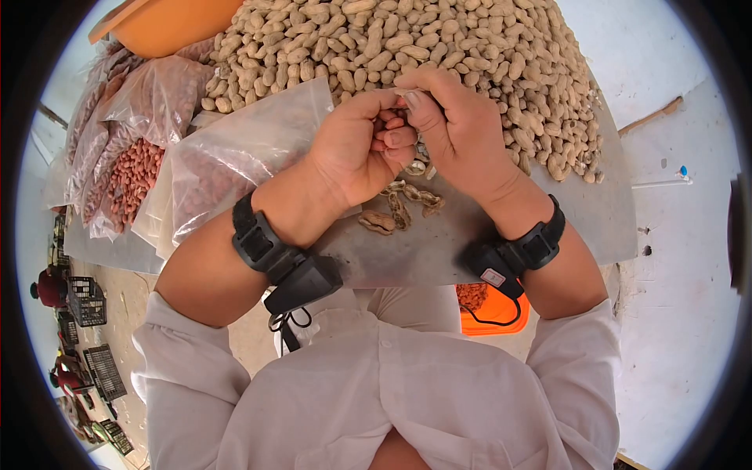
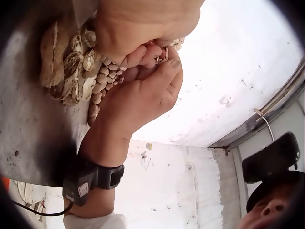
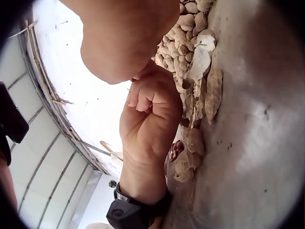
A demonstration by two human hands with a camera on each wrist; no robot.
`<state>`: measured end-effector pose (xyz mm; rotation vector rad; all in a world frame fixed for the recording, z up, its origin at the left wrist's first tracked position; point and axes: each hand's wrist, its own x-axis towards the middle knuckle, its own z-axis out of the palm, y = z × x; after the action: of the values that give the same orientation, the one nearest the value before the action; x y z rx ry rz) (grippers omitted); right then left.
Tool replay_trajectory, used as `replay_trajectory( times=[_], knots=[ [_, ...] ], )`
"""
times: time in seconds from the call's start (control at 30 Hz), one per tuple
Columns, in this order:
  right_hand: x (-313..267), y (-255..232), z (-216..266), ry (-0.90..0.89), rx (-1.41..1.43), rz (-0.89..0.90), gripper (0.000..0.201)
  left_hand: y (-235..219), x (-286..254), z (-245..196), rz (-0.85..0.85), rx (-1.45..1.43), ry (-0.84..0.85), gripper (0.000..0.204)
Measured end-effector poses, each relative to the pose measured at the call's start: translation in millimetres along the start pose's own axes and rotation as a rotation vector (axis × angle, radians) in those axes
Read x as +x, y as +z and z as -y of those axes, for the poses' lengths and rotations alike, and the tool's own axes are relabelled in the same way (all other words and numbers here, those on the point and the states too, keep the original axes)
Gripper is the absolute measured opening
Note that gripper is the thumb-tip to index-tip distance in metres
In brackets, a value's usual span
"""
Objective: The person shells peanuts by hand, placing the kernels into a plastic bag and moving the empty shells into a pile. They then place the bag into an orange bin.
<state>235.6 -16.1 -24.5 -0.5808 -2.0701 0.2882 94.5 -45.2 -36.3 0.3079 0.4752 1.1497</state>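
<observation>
Both hands meet over the near edge of the peanut pile, fingertips together. My left hand is turned palm up, its fingers curled round a few reddish peanut kernels. My right hand reaches in from the other side and pinches a small peanut against the left thumb and forefinger. That peanut is mostly hidden by the fingers in every view. Below the hands, split empty peanut shells lie on the grey metal table; the right wrist view shows these shells beside the hands.
Left of the hands lies a clear plastic bag. Beyond it, more bags hold red kernels. An orange basin stands at the back left. Below the table's front edge an orange container holds reddish pieces. Black crates stand on the floor at left.
</observation>
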Motion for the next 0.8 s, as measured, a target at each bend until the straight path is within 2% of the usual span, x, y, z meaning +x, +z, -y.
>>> replay_trajectory(
  times=[0.53, 0.8],
  knots=[
    [-1.6, -1.9, -3.0, 0.092, 0.061, 0.053, 0.014, 2.3, -1.0, -2.5, 0.028, -0.023, -0.001, 0.017],
    [-1.3, -1.2, -6.2, 0.066, 0.050, 0.043, 0.015, -1.4, -0.9, -2.4, 0.058, -0.043, 0.028, 0.010]
  ],
)
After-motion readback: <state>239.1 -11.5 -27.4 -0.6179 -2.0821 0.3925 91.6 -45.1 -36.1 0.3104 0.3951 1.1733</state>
